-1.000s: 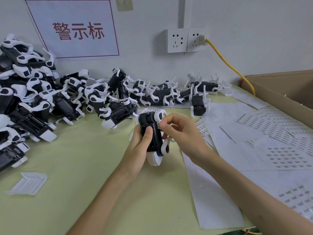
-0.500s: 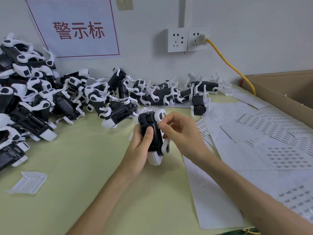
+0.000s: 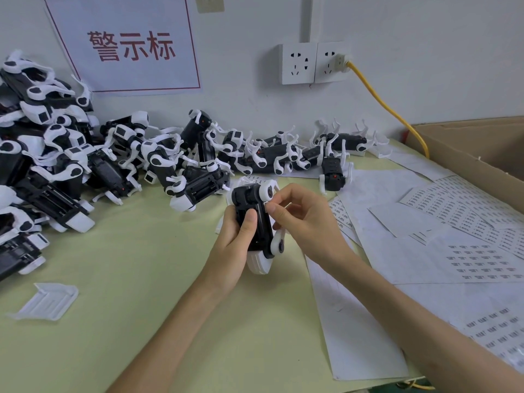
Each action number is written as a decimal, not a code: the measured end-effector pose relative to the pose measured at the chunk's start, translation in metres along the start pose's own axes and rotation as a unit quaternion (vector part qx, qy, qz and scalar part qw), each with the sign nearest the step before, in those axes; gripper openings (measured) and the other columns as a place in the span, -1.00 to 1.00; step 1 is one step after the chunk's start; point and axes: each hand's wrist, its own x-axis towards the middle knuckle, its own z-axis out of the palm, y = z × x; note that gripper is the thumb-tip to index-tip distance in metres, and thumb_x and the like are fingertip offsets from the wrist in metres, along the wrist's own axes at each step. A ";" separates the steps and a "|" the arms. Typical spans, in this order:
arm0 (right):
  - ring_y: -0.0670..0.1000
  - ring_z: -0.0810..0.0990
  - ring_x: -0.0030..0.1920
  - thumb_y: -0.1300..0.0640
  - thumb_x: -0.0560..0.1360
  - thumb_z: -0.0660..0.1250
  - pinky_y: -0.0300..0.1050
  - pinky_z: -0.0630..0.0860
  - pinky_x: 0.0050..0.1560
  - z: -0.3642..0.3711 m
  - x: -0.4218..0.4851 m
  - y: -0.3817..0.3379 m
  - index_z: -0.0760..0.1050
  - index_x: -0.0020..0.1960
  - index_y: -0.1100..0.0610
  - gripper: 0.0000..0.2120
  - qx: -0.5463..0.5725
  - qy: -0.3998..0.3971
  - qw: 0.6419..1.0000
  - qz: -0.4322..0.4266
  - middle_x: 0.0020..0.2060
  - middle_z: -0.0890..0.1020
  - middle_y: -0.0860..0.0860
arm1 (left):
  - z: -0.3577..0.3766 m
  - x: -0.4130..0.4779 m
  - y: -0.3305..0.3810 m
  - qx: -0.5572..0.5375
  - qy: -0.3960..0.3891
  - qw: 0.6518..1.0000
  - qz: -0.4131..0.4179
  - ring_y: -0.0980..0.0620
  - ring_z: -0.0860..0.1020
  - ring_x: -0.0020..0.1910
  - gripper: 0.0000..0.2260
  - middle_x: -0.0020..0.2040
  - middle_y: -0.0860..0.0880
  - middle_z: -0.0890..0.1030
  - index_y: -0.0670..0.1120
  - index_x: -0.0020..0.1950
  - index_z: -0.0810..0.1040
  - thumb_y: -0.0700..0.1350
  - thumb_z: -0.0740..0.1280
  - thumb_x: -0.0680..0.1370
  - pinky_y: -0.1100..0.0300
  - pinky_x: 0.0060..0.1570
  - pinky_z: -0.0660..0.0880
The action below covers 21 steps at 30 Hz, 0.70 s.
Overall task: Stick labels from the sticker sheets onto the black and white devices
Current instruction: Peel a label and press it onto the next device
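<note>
- The device is a black body with round white joints and a ribbed white end, held upright just above the tabletop.
- Left hand: fingers clamped round the device, thumb on its black face.
- Right hand: thumb and forefinger pinched together against the device's upper right edge.
- Any label there is too small to make out.
- Sticker sheets lie right, partly cut off by the frame.

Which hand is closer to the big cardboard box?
Right. The right hand is left of the cardboard box, across the sticker sheets; the left hand is farther left, gripping the device.
</note>
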 end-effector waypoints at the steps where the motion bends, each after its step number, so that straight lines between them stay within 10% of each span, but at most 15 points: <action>1: -0.02 0.64 -0.33 0.21 0.56 0.45 -0.10 0.59 -0.21 -0.001 0.000 0.000 0.57 -0.17 0.05 -0.85 0.004 0.001 1.000 0.004 -0.33 0.65 -0.10 | 0.000 0.000 0.000 -0.002 0.000 1.000 0.000 0.00 0.58 0.25 -0.66 0.26 -0.16 0.59 0.04 0.26 0.45 0.21 0.19 0.60 0.11 0.31 0.47; 21: -0.06 0.56 -0.32 0.19 0.57 0.43 -0.28 0.50 -0.25 -0.003 0.001 -0.003 0.56 -0.17 0.18 -0.84 0.093 -0.029 0.990 0.102 -0.35 0.61 0.01 | -0.001 0.000 0.004 -0.047 -0.008 0.999 -0.014 0.05 0.62 0.24 -0.64 0.17 0.05 0.68 0.07 0.29 0.52 0.19 0.19 0.59 0.10 0.27 0.48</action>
